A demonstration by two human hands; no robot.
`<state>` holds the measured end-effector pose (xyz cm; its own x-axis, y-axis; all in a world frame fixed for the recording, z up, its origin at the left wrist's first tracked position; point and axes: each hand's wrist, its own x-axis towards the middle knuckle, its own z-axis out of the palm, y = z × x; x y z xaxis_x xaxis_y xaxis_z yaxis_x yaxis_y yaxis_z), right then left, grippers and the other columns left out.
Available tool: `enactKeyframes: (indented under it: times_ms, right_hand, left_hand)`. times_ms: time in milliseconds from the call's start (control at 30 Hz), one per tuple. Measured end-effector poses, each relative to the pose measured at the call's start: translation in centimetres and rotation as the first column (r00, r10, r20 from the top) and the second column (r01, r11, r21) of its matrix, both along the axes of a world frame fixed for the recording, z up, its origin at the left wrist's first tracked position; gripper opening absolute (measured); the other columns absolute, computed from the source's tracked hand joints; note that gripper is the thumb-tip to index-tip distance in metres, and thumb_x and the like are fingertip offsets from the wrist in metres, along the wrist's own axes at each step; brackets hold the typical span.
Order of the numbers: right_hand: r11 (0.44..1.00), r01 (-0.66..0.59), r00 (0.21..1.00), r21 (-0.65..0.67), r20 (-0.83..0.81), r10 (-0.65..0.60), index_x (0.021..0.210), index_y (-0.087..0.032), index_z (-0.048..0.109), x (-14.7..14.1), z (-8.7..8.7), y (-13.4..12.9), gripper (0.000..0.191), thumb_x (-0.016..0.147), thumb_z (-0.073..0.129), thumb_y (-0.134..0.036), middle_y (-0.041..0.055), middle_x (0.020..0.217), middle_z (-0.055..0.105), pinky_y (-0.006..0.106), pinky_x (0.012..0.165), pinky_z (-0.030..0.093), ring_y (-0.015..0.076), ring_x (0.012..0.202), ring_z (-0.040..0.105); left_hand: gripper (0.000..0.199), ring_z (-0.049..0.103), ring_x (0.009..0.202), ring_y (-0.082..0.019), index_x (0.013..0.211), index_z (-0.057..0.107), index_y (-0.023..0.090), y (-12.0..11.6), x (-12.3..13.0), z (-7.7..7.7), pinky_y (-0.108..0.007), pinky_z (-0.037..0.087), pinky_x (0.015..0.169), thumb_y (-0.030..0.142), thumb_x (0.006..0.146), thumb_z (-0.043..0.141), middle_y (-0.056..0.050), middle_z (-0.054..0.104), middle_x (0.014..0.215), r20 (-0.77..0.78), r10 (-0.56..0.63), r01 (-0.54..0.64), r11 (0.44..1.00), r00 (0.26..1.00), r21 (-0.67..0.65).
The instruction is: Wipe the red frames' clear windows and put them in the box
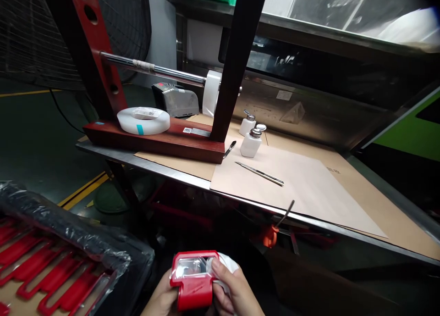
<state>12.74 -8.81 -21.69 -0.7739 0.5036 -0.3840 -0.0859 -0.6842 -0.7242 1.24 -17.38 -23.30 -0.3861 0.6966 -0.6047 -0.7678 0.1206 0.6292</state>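
Observation:
Low in the middle of the head view, both hands are closed around a red plastic part with a clear window (195, 288). My left hand (161, 298) grips its left side, with most of the fingers hidden behind it. My right hand (237, 291) pinches a white cloth (227, 262) and presses it with the thumb against the right end of the window. The part is held in front of the bench edge, clear of the bench top.
On the paper-covered bench (309, 196) lie tweezers (259, 173) and white dispenser bottles (250, 144). A wooden stand (154, 141) carries a film roll (143, 121). An orange-handled tool (271, 235) juts from the bench edge. At left, a plastic-lined box (134, 256) contains several red parts (51, 277).

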Motion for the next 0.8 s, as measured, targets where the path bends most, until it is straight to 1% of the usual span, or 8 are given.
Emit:
enactKeyframes:
  times_ms: [133,267,367,433,467,633,700,800]
  right_hand:
    - [0.997,0.071,0.997,0.020,0.031,-0.071,0.068,-0.016,0.050,0.5,-0.3,0.5,0.046,0.074,0.065,-0.058,-0.0118,0.033,0.036,0.014,0.027,0.012,-0.0001,0.025,0.016]
    - [0.977,0.168,0.973,0.131,0.139,-0.186,0.064,-0.017,0.045,1.2,-0.6,1.4,0.047,0.076,0.063,-0.059,-0.0129,0.034,0.030,0.016,0.030,0.009,-0.0001,0.028,0.014]
    - [0.959,0.184,0.955,0.216,0.191,-0.227,0.064,-0.018,0.045,1.0,-1.1,1.4,0.048,0.075,0.063,-0.060,-0.0118,0.037,0.031,0.017,0.035,0.011,0.0009,0.031,0.017]
    - [0.926,0.188,0.941,0.327,0.210,-0.265,0.061,-0.017,0.044,0.5,-1.5,1.0,0.049,0.076,0.063,-0.060,-0.0096,0.038,0.034,0.019,0.039,0.017,0.0024,0.035,0.024]
    - [0.906,0.185,0.931,0.381,0.226,-0.286,0.060,-0.017,0.045,0.3,-1.7,0.8,0.049,0.076,0.062,-0.060,-0.0084,0.039,0.035,0.019,0.041,0.020,0.0034,0.037,0.027]
    - [0.874,0.172,0.879,0.454,0.331,-0.344,0.066,-0.017,0.051,-0.4,-2.4,0.2,0.047,0.074,0.063,-0.061,-0.0061,0.046,0.041,0.020,0.043,0.027,0.0064,0.042,0.035]
    - [0.873,0.196,0.884,0.446,0.305,-0.354,0.060,-0.018,0.047,-0.2,-3.0,0.2,0.049,0.074,0.063,-0.062,-0.0064,0.043,0.040,0.020,0.043,0.029,0.0059,0.041,0.035]
    - [0.942,0.199,0.924,0.271,0.268,-0.273,0.058,-0.019,0.044,0.2,-4.6,0.1,0.053,0.073,0.060,-0.067,-0.0088,0.037,0.035,0.019,0.035,0.020,0.0032,0.032,0.024]
  left_hand:
    - [0.039,0.066,0.077,-0.025,0.083,0.071,0.016,-0.6,-2.8,-1.0,-0.030,0.054,0.065,0.032,0.050,0.084,-0.007,0.073,0.076,-0.229,0.055,-0.072,0.995,0.972,-0.067]
    - [0.045,0.065,0.080,-0.021,0.098,0.068,0.022,-1.8,-5.5,-0.8,-0.022,0.053,0.064,0.042,0.060,0.080,-0.004,0.072,0.079,-0.464,0.127,-0.220,0.963,0.877,-0.154]
    - [0.021,0.065,0.080,-0.023,0.088,0.074,0.026,-1.5,-4.1,0.6,-0.027,0.051,0.075,0.038,0.072,0.068,-0.005,0.070,0.091,-0.780,0.047,-0.204,0.973,0.624,-0.104]
    - [0.015,0.063,0.085,-0.025,0.083,0.076,0.028,-0.6,-2.0,1.5,-0.030,0.046,0.083,0.030,0.075,0.063,-0.005,0.069,0.093,-0.899,0.039,-0.133,0.991,0.437,-0.022]
    - [0.017,0.062,0.089,-0.026,0.086,0.076,0.028,0.0,-0.9,1.9,-0.030,0.044,0.085,0.028,0.075,0.063,-0.006,0.069,0.094,-0.918,0.056,-0.097,0.995,0.394,0.019]
    - [0.016,0.060,0.091,-0.031,0.083,0.076,0.028,2.1,2.0,2.4,-0.034,0.042,0.086,0.026,0.067,0.073,-0.009,0.070,0.090,-0.821,-0.019,0.074,0.997,0.571,0.029]
    - [0.005,0.060,0.087,-0.031,0.071,0.076,0.027,2.2,1.3,2.0,-0.033,0.043,0.084,0.028,0.067,0.073,-0.009,0.070,0.083,-0.778,-0.050,0.083,0.997,0.626,0.003]
    - [0.012,0.061,0.087,-0.027,0.069,0.072,0.025,1.3,-1.1,1.1,-0.030,0.046,0.083,0.037,0.068,0.073,-0.006,0.069,0.086,-0.703,0.001,-0.023,0.999,0.711,-0.022]
